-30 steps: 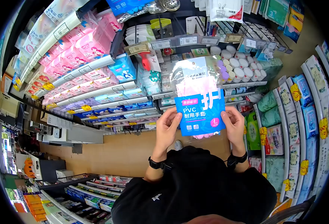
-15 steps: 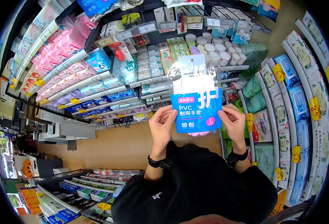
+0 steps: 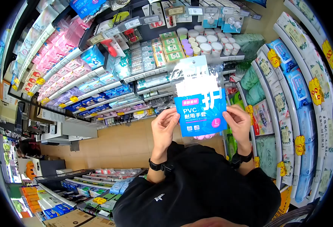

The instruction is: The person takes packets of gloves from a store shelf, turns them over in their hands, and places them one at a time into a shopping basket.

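Observation:
A pack of PVC household gloves (image 3: 200,117) is held upright in front of my chest, its blue printed side towards me. Its upper part is clear plastic with a white card and a hang hole, and pink glove material peeks out below the blue panel. My left hand (image 3: 165,126) pinches the left edge between thumb and fingers. On the opposite edge, my right hand (image 3: 237,123) grips in the same way. Both wrists wear black bands. The fingertips behind the pack are hidden.
Ahead are shelves with white-lidded tubs (image 3: 206,48), small boxes and hanging goods. Pink packs (image 3: 66,43) fill the left shelves; blue wipe packs (image 3: 300,90) and tissue packs stand on the right. Lower left is another shelf (image 3: 83,189) beside the tan floor (image 3: 113,151).
The view has shifted slightly, so the shelves sit a little differently. The pack has moved slightly right and down and is tilted a bit, still in both hands.

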Demonstrator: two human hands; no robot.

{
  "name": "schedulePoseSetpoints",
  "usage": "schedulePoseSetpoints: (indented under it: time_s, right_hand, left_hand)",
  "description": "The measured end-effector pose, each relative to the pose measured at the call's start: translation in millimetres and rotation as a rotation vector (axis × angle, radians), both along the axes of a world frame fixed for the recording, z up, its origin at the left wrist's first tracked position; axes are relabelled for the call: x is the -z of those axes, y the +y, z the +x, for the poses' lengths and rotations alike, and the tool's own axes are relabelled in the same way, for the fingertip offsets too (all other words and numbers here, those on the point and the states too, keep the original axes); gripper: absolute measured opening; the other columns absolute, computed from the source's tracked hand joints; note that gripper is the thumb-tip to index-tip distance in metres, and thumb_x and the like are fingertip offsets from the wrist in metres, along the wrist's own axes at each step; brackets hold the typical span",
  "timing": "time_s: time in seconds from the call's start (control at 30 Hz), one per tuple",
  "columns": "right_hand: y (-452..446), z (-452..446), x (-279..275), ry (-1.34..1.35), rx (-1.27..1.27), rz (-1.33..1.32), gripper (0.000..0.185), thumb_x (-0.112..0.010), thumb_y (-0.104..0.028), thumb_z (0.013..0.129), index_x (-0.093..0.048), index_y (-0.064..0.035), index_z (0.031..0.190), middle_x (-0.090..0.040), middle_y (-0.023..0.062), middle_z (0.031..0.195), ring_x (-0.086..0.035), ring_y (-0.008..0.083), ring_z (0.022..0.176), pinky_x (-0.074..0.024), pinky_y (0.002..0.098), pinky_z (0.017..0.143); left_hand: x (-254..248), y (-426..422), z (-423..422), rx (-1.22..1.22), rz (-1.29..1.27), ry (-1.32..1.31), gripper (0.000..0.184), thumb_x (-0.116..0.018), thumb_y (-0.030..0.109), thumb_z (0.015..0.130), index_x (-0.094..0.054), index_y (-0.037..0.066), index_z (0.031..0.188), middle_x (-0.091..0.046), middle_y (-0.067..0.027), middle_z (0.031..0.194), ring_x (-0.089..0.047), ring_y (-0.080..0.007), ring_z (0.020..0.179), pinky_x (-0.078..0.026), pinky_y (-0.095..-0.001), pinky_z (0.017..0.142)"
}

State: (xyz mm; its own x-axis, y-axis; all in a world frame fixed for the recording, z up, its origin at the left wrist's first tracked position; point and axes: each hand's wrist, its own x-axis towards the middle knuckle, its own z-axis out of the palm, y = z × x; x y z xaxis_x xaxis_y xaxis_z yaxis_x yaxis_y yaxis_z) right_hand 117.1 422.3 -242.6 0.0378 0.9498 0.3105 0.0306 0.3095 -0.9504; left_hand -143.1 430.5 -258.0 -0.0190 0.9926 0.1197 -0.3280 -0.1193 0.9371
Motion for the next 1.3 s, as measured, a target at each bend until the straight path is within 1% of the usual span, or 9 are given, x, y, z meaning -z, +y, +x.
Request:
schedulePoseSetpoints:
  time_s: [0.37, 0.53, 0.67, 0.77, 0.83, 1.03, 1.1, 1.13, 1.3]
  right_hand:
    - [-18.8, -7.4, -12.4, 0.193, 0.035, -0.06, 0.034, -0.065, 0.009, 0.089, -0.062, 0.0069, 0.124, -0.063, 0.0107, 0.109, -0.064, 0.0111, 0.092, -0.0519, 0.0229, 0.079]
    - [-18.4, 3.5, -3.2, -0.139, 0.053, 0.07, 0.048, -0.07, 0.005, 0.086, -0.057, 0.0015, 0.132, -0.061, 0.0102, 0.116, -0.06, 0.0123, 0.097, -0.0487, 0.0249, 0.084]
    - [-22.0, -0.6, -9.6, -0.261, 0.081, 0.061, 0.049, -0.074, 0.002, 0.083, -0.059, 0.0003, 0.13, -0.06, 0.0095, 0.118, -0.058, 0.0137, 0.098, -0.047, 0.0267, 0.087]
    - [-22.9, -3.5, 2.2, -0.166, 0.047, -0.045, 0.051, -0.077, 0.0, 0.082, -0.057, -0.0001, 0.129, -0.059, 0.0093, 0.119, -0.058, 0.0144, 0.102, -0.0468, 0.0278, 0.09]
    - [-22.3, -3.2, 12.9, 0.093, -0.078, -0.229, 0.057, -0.077, -0.001, 0.082, -0.052, -0.0014, 0.133, -0.058, 0.0091, 0.122, -0.057, 0.015, 0.11, -0.0483, 0.0294, 0.091]
    - [-24.1, -15.7, 18.6, 0.217, -0.202, -0.283, 0.065, -0.078, 0.0, 0.081, -0.046, -0.0034, 0.138, -0.054, 0.0087, 0.13, -0.055, 0.017, 0.118, -0.0502, 0.0321, 0.095]
    - [-25.0, -15.2, 24.0, 0.231, -0.237, -0.304, 0.066, -0.076, 0.002, 0.082, -0.045, -0.0043, 0.14, -0.052, 0.0087, 0.135, -0.054, 0.0187, 0.121, -0.0498, 0.0335, 0.098]
    - [-26.1, -15.7, 24.6, 0.237, -0.27, -0.313, 0.066, -0.076, 0.001, 0.083, -0.044, -0.0046, 0.141, -0.051, 0.0089, 0.138, -0.053, 0.0194, 0.123, -0.0496, 0.0345, 0.099]
    - [-29.6, -16.2, 23.4, 0.263, -0.388, -0.301, 0.061, -0.07, -0.003, 0.09, -0.042, -0.0027, 0.144, -0.048, 0.0102, 0.143, -0.051, 0.0211, 0.128, -0.0473, 0.0367, 0.104]
  left_hand:
    - [3.8, -1.7, 9.9, 0.037, -0.009, -0.017, 0.023, -0.064, 0.003, 0.096, -0.063, -0.006, 0.117, -0.071, -0.008, 0.103, -0.065, -0.0088, 0.088, -0.05, -0.0223, 0.075]
    - [4.2, -3.7, 10.7, 0.068, -0.001, -0.02, 0.022, -0.064, 0.003, 0.096, -0.062, -0.005, 0.117, -0.07, -0.008, 0.103, -0.064, -0.0088, 0.088, -0.05, -0.0225, 0.075]
    - [-1.0, -8.1, 18.7, 0.102, 0.009, -0.022, 0.022, -0.063, 0.004, 0.097, -0.062, -0.005, 0.118, -0.069, -0.0081, 0.105, -0.065, -0.0106, 0.089, -0.051, -0.024, 0.076]
    - [-1.1, -11.6, 21.9, 0.122, -0.004, -0.013, 0.024, -0.062, 0.004, 0.097, -0.061, -0.005, 0.12, -0.069, -0.0085, 0.105, -0.065, -0.0121, 0.09, -0.052, -0.0253, 0.077]
    - [0.1, -13.3, 23.9, 0.124, -0.015, -0.006, 0.026, -0.062, 0.003, 0.097, -0.06, -0.005, 0.122, -0.069, -0.0087, 0.104, -0.065, -0.0128, 0.092, -0.052, -0.0259, 0.078]
    - [10.1, -10.4, 31.6, 0.199, 0.058, -0.036, 0.037, -0.065, 0.002, 0.094, -0.054, -0.005, 0.129, -0.066, -0.0108, 0.113, -0.064, -0.0135, 0.096, -0.054, -0.0285, 0.086]
    - [12.6, -5.9, 35.6, 0.236, 0.048, -0.046, 0.049, -0.069, 0.003, 0.092, -0.047, -0.003, 0.135, -0.061, -0.0127, 0.125, -0.062, -0.0148, 0.106, -0.053, -0.0288, 0.091]
    - [13.6, -6.3, 34.0, 0.28, -0.005, 0.031, 0.06, -0.072, 0.009, 0.091, -0.04, -0.001, 0.141, -0.053, -0.015, 0.136, -0.056, -0.0193, 0.121, -0.05, -0.0329, 0.097]
    - [23.0, -12.6, 39.9, 0.429, -0.126, 0.01, 0.068, -0.069, 0.029, 0.095, -0.034, 0.0, 0.146, -0.042, -0.0174, 0.146, -0.044, -0.026, 0.134, -0.04, -0.0405, 0.109]
